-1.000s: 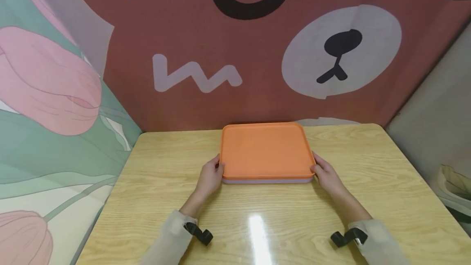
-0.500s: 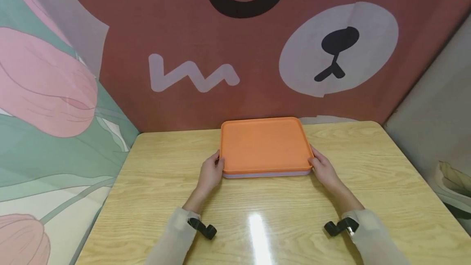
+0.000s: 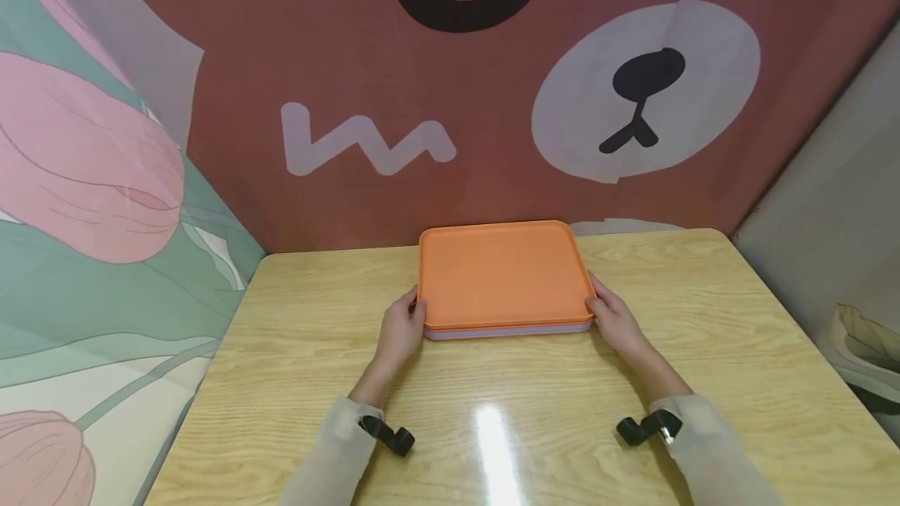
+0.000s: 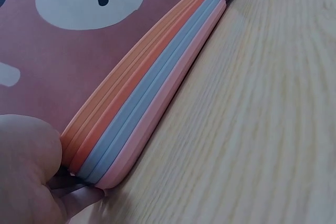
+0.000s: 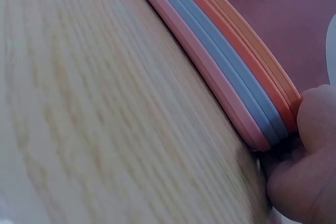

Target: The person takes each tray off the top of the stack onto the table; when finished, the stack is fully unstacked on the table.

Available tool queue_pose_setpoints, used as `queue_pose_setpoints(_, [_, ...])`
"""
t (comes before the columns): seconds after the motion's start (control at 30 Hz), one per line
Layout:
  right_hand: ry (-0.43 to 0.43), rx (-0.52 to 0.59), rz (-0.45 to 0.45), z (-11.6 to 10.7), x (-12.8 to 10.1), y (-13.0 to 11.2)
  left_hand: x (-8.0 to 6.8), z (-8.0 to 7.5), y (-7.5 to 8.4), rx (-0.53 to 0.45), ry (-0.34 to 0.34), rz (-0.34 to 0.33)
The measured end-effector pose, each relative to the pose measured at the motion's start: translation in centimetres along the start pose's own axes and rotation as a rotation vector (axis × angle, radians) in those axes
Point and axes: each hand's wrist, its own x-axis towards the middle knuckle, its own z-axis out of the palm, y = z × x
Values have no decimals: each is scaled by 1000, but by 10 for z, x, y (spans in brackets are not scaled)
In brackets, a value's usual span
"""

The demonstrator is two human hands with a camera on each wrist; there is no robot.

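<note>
A stack of shallow rectangular trays [image 3: 506,272] lies toward the back of the wooden table, an orange one on top. From the side, in the left wrist view, the layered edges of the stack [image 4: 152,85] run orange, red-orange, grey-blue and pink from top to bottom. My left hand [image 3: 402,328] grips the stack's near left corner, thumb at the upper edge and fingers reaching under the bottom tray. At the near right corner my right hand [image 3: 619,322] holds it the same way, its thumb [image 5: 317,116] against the orange layers. Most of the fingers are hidden.
The wooden table [image 3: 316,295] ends at a backdrop [image 3: 492,162] with a bear print, right behind the stack. A flower-print cloth [image 3: 91,178] hangs on the left, and a grey wall [image 3: 837,178] borders the right. Black wrist cameras sit on both cuffs.
The tray stack, with both hands on it, has moved slightly away toward the backdrop, mostly in the first half second. Both hands keep their hold.
</note>
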Motion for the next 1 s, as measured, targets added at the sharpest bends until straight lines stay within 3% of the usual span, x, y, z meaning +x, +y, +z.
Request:
queue_pose_setpoints(0.33, [21, 10, 45, -2, 1, 6, 1, 3, -2, 17, 8, 16])
queue_pose_setpoints(0.73, [22, 31, 50, -2, -1, 4, 9, -6, 8, 71, -52, 18])
queue_pose_setpoints(1.0, [-3, 39, 69, -2, -1, 1, 9, -13, 13, 118, -46, -28])
